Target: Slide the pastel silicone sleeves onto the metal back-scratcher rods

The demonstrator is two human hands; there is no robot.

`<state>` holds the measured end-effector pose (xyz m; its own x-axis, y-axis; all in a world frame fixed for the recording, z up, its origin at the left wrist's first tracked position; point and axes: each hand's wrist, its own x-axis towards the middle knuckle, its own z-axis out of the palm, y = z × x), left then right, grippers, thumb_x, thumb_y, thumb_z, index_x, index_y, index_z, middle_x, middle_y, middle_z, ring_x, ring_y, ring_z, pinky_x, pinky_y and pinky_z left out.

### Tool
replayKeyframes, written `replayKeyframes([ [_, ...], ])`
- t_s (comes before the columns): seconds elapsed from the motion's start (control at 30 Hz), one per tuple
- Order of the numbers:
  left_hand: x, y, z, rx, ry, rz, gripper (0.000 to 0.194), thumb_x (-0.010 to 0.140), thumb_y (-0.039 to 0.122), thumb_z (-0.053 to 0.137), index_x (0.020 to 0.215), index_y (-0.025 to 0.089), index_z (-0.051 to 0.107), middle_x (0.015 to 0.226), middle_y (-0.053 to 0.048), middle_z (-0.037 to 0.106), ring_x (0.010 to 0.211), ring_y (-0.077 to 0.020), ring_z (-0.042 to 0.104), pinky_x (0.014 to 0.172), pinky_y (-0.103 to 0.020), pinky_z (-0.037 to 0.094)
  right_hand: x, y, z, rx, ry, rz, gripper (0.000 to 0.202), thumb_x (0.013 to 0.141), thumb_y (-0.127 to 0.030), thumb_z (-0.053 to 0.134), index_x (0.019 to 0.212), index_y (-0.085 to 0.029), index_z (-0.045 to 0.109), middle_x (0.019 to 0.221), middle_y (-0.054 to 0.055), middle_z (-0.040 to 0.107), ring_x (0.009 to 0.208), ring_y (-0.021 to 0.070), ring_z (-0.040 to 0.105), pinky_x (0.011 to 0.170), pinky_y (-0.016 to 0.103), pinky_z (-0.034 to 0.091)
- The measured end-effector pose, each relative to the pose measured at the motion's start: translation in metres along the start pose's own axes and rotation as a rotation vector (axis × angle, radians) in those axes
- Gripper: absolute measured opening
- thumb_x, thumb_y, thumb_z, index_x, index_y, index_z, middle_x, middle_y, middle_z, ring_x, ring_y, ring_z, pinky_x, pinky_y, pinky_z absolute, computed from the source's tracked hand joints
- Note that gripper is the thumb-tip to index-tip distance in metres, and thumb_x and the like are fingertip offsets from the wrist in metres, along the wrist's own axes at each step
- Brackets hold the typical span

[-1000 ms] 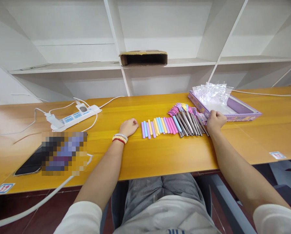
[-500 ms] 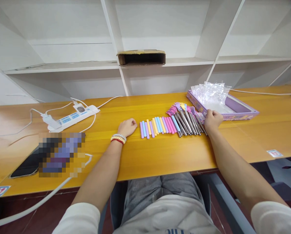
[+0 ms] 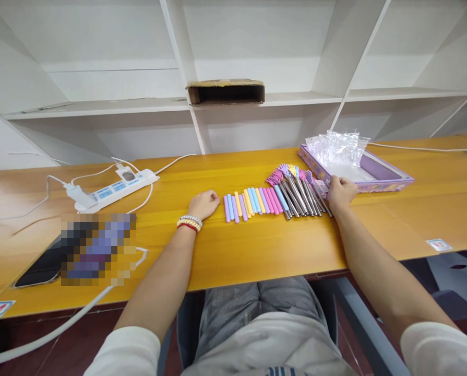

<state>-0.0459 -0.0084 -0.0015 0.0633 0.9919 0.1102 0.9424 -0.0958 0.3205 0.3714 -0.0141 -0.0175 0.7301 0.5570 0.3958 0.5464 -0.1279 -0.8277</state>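
A row of pastel sticks (image 3: 252, 202) in purple, blue, yellow and pink lies side by side on the table. To its right is a fanned bunch of metal rods (image 3: 301, 196) topped with small coloured hand-shaped heads, like back scratchers. My left hand (image 3: 204, 204) rests on the table just left of the row, fingers curled and closed, with nothing seen in them. Closed in a loose fist, my right hand (image 3: 342, 194) lies between the rods and the front corner of a purple tray (image 3: 390, 186). Its palm is hidden.
Crumpled clear plastic bags (image 3: 338, 149) fill part of the tray. At the left are a white power strip (image 3: 118, 190) with cables and a black phone (image 3: 41, 263) beside a blurred patch. White shelving stands behind, holding a cardboard box (image 3: 225, 93).
The view has shifted very slightly. Both hands and the things on the table keep their places.
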Motion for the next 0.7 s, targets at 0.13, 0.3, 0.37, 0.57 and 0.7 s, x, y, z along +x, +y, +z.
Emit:
replayKeyframes([
  [0.13,-0.002,0.004,-0.002,-0.011,-0.001,-0.009,0.036,0.086,0.052,0.043,0.084,0.022,0.063,0.091,-0.006,0.071,0.085,-0.0221,0.063,0.073,-0.031,0.044,-0.001,-0.001,-0.003,-0.065,-0.050,-0.030,0.030,0.073,-0.042,0.057,0.057,-0.017,0.059,0.047,-0.002,0.047,0.054,0.0156,0.048,0.058,0.028,0.035],
  [0.3,-0.004,0.011,-0.002,0.010,-0.017,0.029,0.044,0.087,0.057,0.039,0.075,0.022,0.062,0.084,-0.006,0.070,0.080,-0.0214,0.062,0.068,-0.030,0.042,-0.003,-0.005,-0.009,-0.180,-0.080,-0.164,0.029,0.073,-0.042,0.058,0.064,-0.016,0.067,0.055,0.003,0.058,0.058,0.0177,0.054,0.066,0.030,0.039],
  [0.37,-0.005,0.013,-0.002,0.026,-0.024,0.041,0.045,0.087,0.057,0.038,0.072,0.021,0.062,0.081,-0.006,0.069,0.078,-0.0210,0.062,0.067,-0.030,0.042,-0.004,-0.007,-0.011,-0.237,-0.127,-0.170,0.028,0.072,-0.040,0.058,0.069,-0.015,0.070,0.057,0.005,0.061,0.060,0.0195,0.056,0.068,0.031,0.040],
  [0.57,-0.005,0.013,-0.002,0.029,-0.029,0.049,0.046,0.087,0.056,0.037,0.074,0.021,0.064,0.080,-0.007,0.069,0.077,-0.0214,0.061,0.068,-0.030,0.042,0.000,-0.005,-0.014,-0.401,-0.303,-0.187,0.023,0.067,-0.034,0.061,0.071,-0.015,0.074,0.053,0.005,0.060,0.063,0.0218,0.058,0.064,0.031,0.039],
  [0.7,-0.004,0.012,0.000,0.028,-0.024,0.061,0.046,0.087,0.056,0.038,0.074,0.021,0.064,0.080,-0.007,0.068,0.077,-0.0219,0.061,0.069,-0.031,0.042,0.004,0.001,-0.013,-0.415,-0.416,-0.138,0.020,0.062,-0.034,0.066,0.066,-0.015,0.072,0.047,0.003,0.054,0.054,0.0192,0.053,0.055,0.030,0.036],
])
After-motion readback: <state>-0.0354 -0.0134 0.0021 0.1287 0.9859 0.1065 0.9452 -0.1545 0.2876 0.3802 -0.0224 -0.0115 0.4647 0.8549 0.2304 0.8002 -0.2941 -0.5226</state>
